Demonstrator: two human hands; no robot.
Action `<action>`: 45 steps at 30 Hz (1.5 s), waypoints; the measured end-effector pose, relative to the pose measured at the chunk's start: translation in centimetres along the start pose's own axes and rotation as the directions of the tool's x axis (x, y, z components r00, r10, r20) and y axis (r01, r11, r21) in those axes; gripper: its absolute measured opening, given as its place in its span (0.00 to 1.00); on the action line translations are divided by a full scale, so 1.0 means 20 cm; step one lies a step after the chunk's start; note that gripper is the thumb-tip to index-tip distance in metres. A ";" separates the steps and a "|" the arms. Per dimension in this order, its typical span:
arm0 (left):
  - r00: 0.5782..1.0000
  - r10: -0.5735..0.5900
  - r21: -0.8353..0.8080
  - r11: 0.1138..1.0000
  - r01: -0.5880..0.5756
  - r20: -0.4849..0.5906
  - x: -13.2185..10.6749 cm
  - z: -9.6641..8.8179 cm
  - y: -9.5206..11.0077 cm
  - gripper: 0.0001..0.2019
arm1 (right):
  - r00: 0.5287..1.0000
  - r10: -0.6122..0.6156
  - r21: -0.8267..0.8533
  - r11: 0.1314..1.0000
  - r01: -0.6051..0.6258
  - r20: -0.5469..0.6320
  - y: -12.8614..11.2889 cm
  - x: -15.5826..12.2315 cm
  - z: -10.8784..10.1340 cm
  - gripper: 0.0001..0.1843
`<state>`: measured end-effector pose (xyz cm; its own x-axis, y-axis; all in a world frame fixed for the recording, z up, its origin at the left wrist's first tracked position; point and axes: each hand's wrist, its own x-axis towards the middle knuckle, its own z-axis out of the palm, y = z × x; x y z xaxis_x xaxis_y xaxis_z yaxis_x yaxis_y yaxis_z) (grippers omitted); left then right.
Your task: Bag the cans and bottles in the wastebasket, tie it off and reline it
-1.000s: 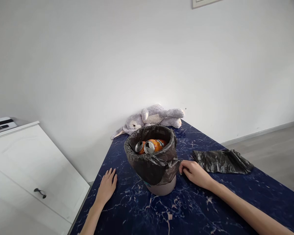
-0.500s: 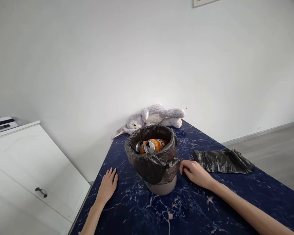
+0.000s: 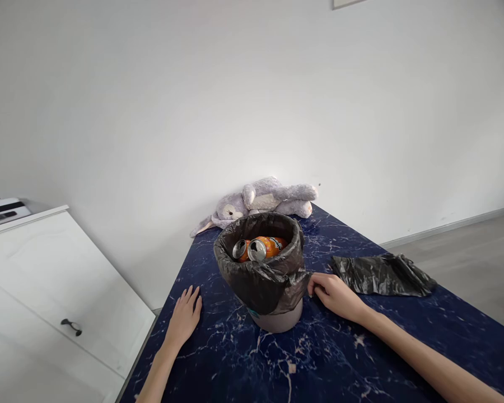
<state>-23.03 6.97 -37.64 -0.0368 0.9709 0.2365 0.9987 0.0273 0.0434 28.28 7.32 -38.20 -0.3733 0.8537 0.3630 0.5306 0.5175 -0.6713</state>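
Note:
On the table's left side my left hand [image 3: 185, 314] lies flat, fingers spread, holding nothing. My right hand [image 3: 332, 294] rests beside the bin with its fingers curled in, pinching a pulled-out corner of the black garbage bag [image 3: 256, 285]. That bag lines a small grey trash bin [image 3: 279, 323], its top folded down over the rim. Two orange drink cans lie inside: one can [image 3: 239, 250] on the left, and another can [image 3: 266, 248] beside it, both with opened tops towards me. The bin stands upright; its inner bottom is hidden.
A grey plush rabbit [image 3: 262, 198] lies on its side against the wall, behind the bin. Right of my right hand lies a flattened black plastic bag [image 3: 384, 274]. The dark blue marbled table [image 3: 235, 369] has a white cabinet [image 3: 54, 291] to its left.
Both hands, the bin and the cans stay where they were. Only the view has shifted very slightly.

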 end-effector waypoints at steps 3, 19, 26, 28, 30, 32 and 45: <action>1.000 0.003 0.003 1.000 -0.003 -0.006 0.00 0.00 0.00 0.32 | 1.000 -0.001 0.001 1.000 0.001 -0.002 0.00 0.00 0.00 0.14; 1.000 0.009 -0.009 1.000 -0.009 -0.003 -0.01 0.00 0.02 0.32 | 0.999 0.034 0.097 0.995 -0.034 0.004 0.02 0.01 0.00 0.14; 1.000 -0.005 -0.029 1.000 0.005 -0.003 -0.02 0.00 0.03 0.32 | 0.982 0.183 0.743 0.652 -0.150 0.038 -0.10 0.20 -0.12 0.18; 1.000 -0.004 -0.039 0.999 0.004 -0.006 -0.03 -0.01 0.02 0.32 | 0.975 0.200 0.854 0.485 -0.186 0.099 -0.17 0.27 -0.19 0.23; 1.000 -0.002 -0.050 0.999 0.001 -0.011 -0.03 -0.02 0.02 0.32 | 0.972 0.200 0.899 0.390 -0.197 0.127 -0.24 0.33 -0.26 0.25; 1.000 -0.001 -0.057 0.998 0.001 -0.016 -0.04 -0.04 0.04 0.32 | 0.969 0.218 0.920 0.344 -0.186 0.115 -0.31 0.36 -0.32 0.22; 0.985 0.013 -0.939 0.304 0.161 0.173 -0.12 -0.49 0.91 0.39 | 0.923 0.383 0.913 0.391 -0.118 -0.045 -0.69 0.28 -0.60 0.18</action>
<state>-5.21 2.74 -28.03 -0.0175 0.9977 0.0655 0.2646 -0.0586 0.9626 27.95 5.73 -19.20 -0.1070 0.9885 0.1064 -0.4427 0.0484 -0.8954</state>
